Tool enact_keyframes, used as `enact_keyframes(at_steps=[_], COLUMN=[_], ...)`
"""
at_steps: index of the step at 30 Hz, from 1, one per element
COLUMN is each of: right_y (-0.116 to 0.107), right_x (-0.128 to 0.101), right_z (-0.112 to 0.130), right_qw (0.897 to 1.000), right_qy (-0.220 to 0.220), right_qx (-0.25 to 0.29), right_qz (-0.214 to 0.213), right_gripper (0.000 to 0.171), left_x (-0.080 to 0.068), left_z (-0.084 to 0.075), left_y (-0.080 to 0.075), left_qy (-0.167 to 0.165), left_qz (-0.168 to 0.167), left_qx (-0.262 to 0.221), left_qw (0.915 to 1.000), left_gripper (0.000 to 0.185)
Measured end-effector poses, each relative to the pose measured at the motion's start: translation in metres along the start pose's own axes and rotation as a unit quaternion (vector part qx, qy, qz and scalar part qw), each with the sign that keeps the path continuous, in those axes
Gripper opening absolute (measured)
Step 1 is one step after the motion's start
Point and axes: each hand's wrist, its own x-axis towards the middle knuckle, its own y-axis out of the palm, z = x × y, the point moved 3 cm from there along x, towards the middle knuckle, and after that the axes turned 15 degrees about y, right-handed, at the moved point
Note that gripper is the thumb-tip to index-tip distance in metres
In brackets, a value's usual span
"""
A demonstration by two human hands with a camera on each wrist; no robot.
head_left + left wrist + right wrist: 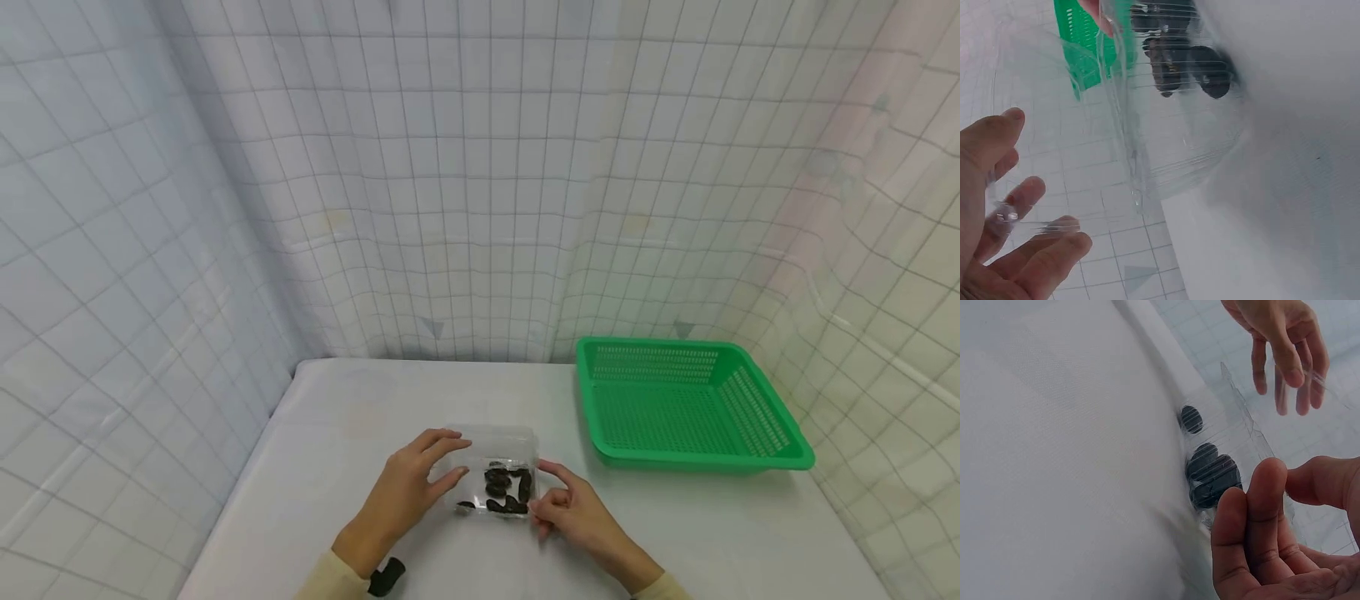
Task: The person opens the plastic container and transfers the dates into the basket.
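Note:
A clear plastic box (475, 492) with a raised, see-through lid (498, 435) stands on the white table. Several small dark, elongated pieces (497, 483) lie inside, mostly toward its right side; their kind is unclear. My left hand (408, 479) is at the lid's left side, fingers spread and loosely bent, thumb apart from them. In the left wrist view, its fingers (1035, 190) touch the lid near a corner. At the box's right side, my right hand (573, 508) pinches the edge; the right wrist view shows thumb (1313, 481) and fingertips together there.
A green slotted plastic basket (705, 460) stands at the table's right, beyond my right hand. A black object (387, 577) shows beside my left wrist. Grid-patterned white curtains (465, 208) enclose the table at the back and both sides.

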Motion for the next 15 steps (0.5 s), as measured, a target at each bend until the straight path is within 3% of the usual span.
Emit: enact_keyframes(at_steps=[4, 6, 9, 12, 15], right_y=[-0.001, -0.001, -0.001, -0.001, -0.001], right_x=[-0.001, -0.002, -0.002, -0.002, -0.001], right_z=[-0.001, -0.001, 0.002, 0.004, 0.004], right_qw=[1.0, 1.0, 1.0, 1.0, 1.0], right_qy=[0.003, 0.005, 0.005, 0.006, 0.004], right_qx=[-0.009, -0.012, -0.015, -0.018, -0.023], right_qz=[-0.004, -0.004, -0.004, -0.002, 0.001], right_gripper=[0.083, 0.082, 0.082, 0.082, 0.082], left_x=[0.002, 0.001, -0.003, -0.011, -0.02], left_z=[0.008, 0.011, 0.016, 0.019, 0.019], left_y=[-0.002, -0.002, 0.0, 0.005, 0.009], left_qy=[-0.037, -0.072, -0.147, -0.22, -0.263], left_qz=[-0.036, -0.036, -0.004, 0.047, 0.09], left_qx=[-0.013, -0.034, -0.085, -0.122, -0.139], left_qw=[0.9986, 0.9962, 0.9854, 0.9666, 0.9506], left_gripper=[0.058, 0.066, 0.088, 0.107, 0.117])
